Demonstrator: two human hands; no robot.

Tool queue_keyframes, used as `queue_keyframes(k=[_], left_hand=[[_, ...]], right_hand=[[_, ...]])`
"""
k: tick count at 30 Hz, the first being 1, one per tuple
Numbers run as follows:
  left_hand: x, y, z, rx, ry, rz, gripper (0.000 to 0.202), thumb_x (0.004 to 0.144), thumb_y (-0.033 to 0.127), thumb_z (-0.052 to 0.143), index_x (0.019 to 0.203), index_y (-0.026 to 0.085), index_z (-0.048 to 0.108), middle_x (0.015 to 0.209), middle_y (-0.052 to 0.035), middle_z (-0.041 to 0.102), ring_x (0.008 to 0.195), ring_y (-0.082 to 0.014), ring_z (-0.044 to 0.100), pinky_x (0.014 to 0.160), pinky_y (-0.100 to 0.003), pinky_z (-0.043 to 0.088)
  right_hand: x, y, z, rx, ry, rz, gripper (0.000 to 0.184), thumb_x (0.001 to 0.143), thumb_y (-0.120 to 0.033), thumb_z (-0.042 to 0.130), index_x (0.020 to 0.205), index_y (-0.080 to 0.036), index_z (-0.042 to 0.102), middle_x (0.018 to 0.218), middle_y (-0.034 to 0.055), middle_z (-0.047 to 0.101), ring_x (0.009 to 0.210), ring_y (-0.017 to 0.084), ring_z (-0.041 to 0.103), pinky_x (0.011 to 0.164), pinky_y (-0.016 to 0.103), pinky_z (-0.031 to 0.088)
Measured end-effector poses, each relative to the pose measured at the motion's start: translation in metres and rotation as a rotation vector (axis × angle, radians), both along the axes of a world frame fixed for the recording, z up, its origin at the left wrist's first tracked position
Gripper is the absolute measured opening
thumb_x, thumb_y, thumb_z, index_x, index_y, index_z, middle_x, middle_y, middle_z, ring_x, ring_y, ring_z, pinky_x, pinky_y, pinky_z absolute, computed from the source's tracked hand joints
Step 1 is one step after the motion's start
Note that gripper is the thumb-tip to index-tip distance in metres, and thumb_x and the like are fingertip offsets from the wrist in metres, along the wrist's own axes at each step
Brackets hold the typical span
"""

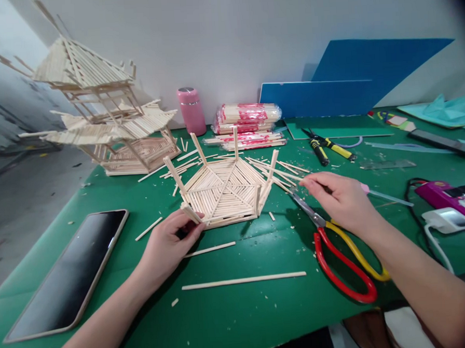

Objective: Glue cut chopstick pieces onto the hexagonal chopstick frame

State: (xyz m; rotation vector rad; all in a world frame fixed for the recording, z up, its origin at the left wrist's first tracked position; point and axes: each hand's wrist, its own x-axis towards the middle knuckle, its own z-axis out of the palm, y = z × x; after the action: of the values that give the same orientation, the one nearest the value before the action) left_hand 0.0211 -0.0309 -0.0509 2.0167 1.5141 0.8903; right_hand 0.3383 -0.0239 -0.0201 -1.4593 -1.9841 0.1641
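A hexagonal base of thin wooden sticks [225, 187], with short upright posts at its corners, lies flat before me. My left hand [173, 239] is closed at its near left corner, thumb and fingers around the foot of a post; the fingertips are partly hidden. To the right of the base, my right hand [337, 199] pinches the end of a thin wooden stick [289, 176], whose other end is among loose sticks. Beneath this hand lie scissors [316, 219] with one red and one yellow handle. Two cut sticks, a long one [244, 281] and a shorter one [213, 249], lie nearer me.
A tiered stick pagoda [109, 123] stands at the back left, beside a pink flask [192, 111]. Wrapped stick bundles [249, 118], yellow-handled pliers [328, 145] and blue boards [318, 99] are behind. A phone [72, 270] lies left; a glue gun [448, 199] lies right.
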Motion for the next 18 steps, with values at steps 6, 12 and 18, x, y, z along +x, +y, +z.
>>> queue_keyframes(k=[6, 12, 18], left_hand=[[0.0, 0.0, -0.002, -0.03, 0.011, 0.007, 0.023, 0.073, 0.035, 0.056, 0.084, 0.016, 0.063, 0.088, -0.0062, 0.066, 0.077, -0.02, 0.061, 0.067, -0.03, 0.049], [-0.002, 0.0, 0.0, -0.044, 0.022, -0.02, 0.024, 0.073, 0.035, 0.056, 0.086, 0.017, 0.062, 0.088, -0.0063, 0.065, 0.076, -0.0197, 0.06, 0.066, -0.031, 0.048], [-0.007, -0.003, 0.002, -0.075, 0.046, -0.104, 0.021, 0.075, 0.031, 0.055, 0.089, 0.018, 0.062, 0.093, -0.0067, 0.063, 0.079, -0.0185, 0.059, 0.069, -0.031, 0.048]], right_hand=[[0.009, -0.017, -0.002, 0.095, 0.03, 0.167, 0.019, 0.084, -0.026, 0.047, 0.072, -0.019, 0.061, 0.067, 0.0013, 0.061, 0.064, 0.014, 0.055, 0.06, 0.025, 0.04], [-0.02, -0.02, -0.008, 0.0, -0.198, 0.246, 0.025, 0.086, -0.031, 0.043, 0.075, -0.018, 0.063, 0.068, 0.0025, 0.061, 0.065, 0.014, 0.054, 0.062, 0.027, 0.037], [-0.044, -0.014, -0.014, -0.068, -0.315, 0.233, 0.032, 0.088, -0.033, 0.038, 0.078, -0.017, 0.064, 0.071, 0.0039, 0.061, 0.071, 0.015, 0.055, 0.066, 0.027, 0.037]])
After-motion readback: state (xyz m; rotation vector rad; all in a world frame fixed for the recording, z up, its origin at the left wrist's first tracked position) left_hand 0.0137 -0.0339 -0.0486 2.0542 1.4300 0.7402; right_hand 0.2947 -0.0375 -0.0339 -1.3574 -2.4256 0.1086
